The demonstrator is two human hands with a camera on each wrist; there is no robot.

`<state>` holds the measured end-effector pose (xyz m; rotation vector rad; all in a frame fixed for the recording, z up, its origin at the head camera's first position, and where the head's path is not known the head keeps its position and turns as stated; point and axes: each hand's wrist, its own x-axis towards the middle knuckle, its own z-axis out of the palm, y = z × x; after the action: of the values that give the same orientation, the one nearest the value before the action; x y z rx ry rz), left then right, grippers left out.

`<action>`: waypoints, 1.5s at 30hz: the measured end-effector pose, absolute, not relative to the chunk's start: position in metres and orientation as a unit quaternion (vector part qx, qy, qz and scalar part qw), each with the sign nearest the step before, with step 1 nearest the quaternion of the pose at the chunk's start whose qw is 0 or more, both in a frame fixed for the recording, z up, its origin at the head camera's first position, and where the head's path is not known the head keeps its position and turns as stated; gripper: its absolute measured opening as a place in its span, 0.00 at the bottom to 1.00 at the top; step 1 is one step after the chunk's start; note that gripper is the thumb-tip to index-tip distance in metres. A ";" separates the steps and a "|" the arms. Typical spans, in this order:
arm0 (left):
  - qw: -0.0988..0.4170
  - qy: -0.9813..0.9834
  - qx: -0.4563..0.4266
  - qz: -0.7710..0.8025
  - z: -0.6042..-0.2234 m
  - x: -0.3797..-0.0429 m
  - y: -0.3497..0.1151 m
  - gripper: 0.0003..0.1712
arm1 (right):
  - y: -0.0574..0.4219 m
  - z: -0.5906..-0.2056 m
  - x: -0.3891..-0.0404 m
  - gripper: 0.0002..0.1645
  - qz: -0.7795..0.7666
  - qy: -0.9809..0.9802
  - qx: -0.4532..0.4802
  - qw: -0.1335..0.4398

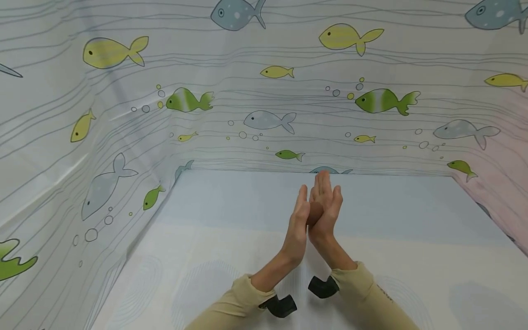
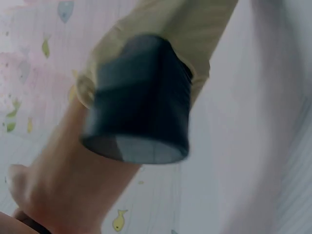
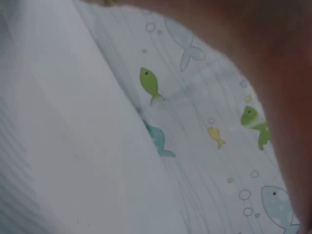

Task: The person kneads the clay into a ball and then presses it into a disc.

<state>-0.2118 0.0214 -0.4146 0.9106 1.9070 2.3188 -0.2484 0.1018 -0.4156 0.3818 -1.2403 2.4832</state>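
Note:
A brown, rounded lump (image 1: 315,213) sits between two palms in the head view; its material cannot be told. My left hand (image 1: 297,227) presses it from the left, fingers straight and pointing up and away. From the other side my right hand (image 1: 327,215) presses against it, its fingers also extended. The heels of both hands are close together above the white table. In the left wrist view, the opposite forearm (image 2: 83,175) and a blurred hand part show, but not the lump. The right wrist view holds only a dark, blurred strip of skin (image 3: 287,97), with the lump out of sight.
A white table (image 1: 231,201) lies under the hands. Fish-printed curtains (image 1: 231,73) hang behind it and at the left, with a pinkish stretch (image 1: 507,174) at the right. Black wrist cameras (image 1: 323,287) stick out from the beige sleeves (image 1: 359,284).

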 end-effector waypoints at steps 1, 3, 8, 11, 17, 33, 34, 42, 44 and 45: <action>-0.001 0.610 0.285 0.739 -0.416 -0.213 0.022 0.44 | 0.100 -0.413 -0.245 0.48 0.881 -0.422 0.137 0.163; -0.012 0.615 0.276 0.739 -0.418 -0.216 0.024 0.43 | 0.097 -0.409 -0.239 0.48 0.892 -0.401 0.143 0.154; -0.031 0.611 0.225 0.758 -0.422 -0.225 0.024 0.41 | 0.087 -0.403 -0.224 0.45 0.884 -0.419 0.144 0.147; -0.042 0.604 0.192 0.772 -0.423 -0.231 0.022 0.40 | 0.082 -0.404 -0.216 0.44 0.873 -0.446 0.141 0.136; -0.046 0.581 0.148 0.799 -0.422 -0.245 0.014 0.42 | 0.078 -0.405 -0.204 0.43 0.870 -0.470 0.126 0.081; -0.048 0.592 0.203 0.778 -0.394 -0.267 0.000 0.41 | 0.074 -0.404 -0.192 0.44 0.855 -0.488 0.174 0.011; -0.043 0.593 0.211 0.776 -0.396 -0.266 0.001 0.41 | 0.075 -0.403 -0.193 0.45 0.855 -0.489 0.170 0.014; -0.043 0.610 0.260 0.747 -0.415 -0.256 0.009 0.37 | 0.084 -0.401 -0.205 0.46 0.870 -0.475 0.125 0.031; -0.043 0.615 0.263 0.742 -0.420 -0.250 0.012 0.36 | 0.087 -0.401 -0.209 0.46 0.874 -0.472 0.101 0.046; -0.042 0.618 0.263 0.739 -0.422 -0.247 0.013 0.36 | 0.088 -0.402 -0.211 0.46 0.875 -0.472 0.089 0.057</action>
<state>-0.2471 0.0132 -0.4220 0.8499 1.9966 2.3869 -0.2111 0.0876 -0.4022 0.2706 -1.4329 2.6543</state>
